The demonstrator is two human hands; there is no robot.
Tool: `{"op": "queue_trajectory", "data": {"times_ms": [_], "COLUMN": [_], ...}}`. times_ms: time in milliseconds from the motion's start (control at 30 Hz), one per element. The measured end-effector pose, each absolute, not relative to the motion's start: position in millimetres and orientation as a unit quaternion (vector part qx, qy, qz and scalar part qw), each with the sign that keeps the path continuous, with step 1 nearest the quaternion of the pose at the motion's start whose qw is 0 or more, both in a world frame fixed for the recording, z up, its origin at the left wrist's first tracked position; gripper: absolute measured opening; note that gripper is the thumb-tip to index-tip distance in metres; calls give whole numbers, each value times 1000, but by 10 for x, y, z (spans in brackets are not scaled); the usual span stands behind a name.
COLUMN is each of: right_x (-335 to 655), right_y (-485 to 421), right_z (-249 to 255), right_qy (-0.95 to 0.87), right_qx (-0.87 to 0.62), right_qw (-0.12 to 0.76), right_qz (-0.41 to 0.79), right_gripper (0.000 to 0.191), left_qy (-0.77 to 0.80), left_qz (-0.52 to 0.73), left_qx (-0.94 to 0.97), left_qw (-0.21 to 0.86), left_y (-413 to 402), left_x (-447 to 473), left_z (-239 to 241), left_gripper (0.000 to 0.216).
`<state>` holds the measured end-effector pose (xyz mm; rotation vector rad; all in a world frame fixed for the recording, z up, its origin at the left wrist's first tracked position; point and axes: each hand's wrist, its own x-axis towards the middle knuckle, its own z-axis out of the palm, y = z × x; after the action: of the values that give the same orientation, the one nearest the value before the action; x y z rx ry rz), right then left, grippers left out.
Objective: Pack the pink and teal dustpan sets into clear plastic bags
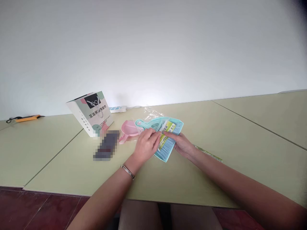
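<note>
A light-blue dustpan (181, 123) with a blue-bristled brush (166, 150) nested in it is held above the table. My right hand (184, 145) grips the set at its right edge, thumb on top and fingers beneath. A yellow-green paper label (169, 127) lies across the brush. At the label's left edge my left hand (146, 143) is closed, its fingertips pinched against the label; whether thin film is also between them cannot be made out. Clear plastic wrap (153, 112) shows behind the dustpan's handle. Beyond my left hand lies a pink dustpan (129, 128).
Upright at the left stands a paper gift bag (96, 113), with a blurred dark object (107, 146) before it. An orange item with a black strap (27, 118) lies far left. A flat green strip (208, 152) is partly behind my right forearm. The table (240, 134) meets a white wall.
</note>
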<state>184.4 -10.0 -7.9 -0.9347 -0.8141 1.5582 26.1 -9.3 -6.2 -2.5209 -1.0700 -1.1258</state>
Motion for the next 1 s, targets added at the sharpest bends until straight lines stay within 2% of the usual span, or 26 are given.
{"op": "queue_trajectory", "data": {"times_ms": [167, 400, 533, 600, 667, 767, 833, 867, 1000], "right_x": [1909, 1844, 1832, 1853, 1877, 1895, 1890, 1885, 1875], "right_y": [-54, -89, -98, -89, -75, -54, -45, -43, -34], "right_z": [-104, -169, -174, -156, -137, -124, -133, -140, -157], "right_qy": [-336, -360, -358, -351, -331, -292, -285, -288, -302], "right_qx": [-378, -356, -350, -335, -319, -316, -326, -333, -359], "right_qw": [582, 610, 605, 614, 641, 677, 673, 665, 633], "right_qz": [637, 609, 619, 623, 614, 597, 599, 603, 615], "right_gripper": [22, 33, 33, 32, 29, 29, 30, 30, 30], "left_qy": [-362, -218, -319, -392, -463, -487, -427, -389, -356], "left_qz": [-420, -379, -527, -618, -663, -603, -531, -506, -534], "left_qx": [-823, -889, -776, -677, -586, -541, -573, -596, -593], "left_qw": [124, 139, 135, 78, -53, -327, -455, -487, -486], "left_y": [-37, -185, -160, -100, -40, 1, -9, -20, -44], "left_x": [195, 313, 245, 179, 137, 179, 270, 321, 433], "left_z": [-65, -44, 5, 24, 30, -1, -50, -78, -162], "left_gripper": [24, 28, 39, 45, 50, 51, 50, 49, 47]}}
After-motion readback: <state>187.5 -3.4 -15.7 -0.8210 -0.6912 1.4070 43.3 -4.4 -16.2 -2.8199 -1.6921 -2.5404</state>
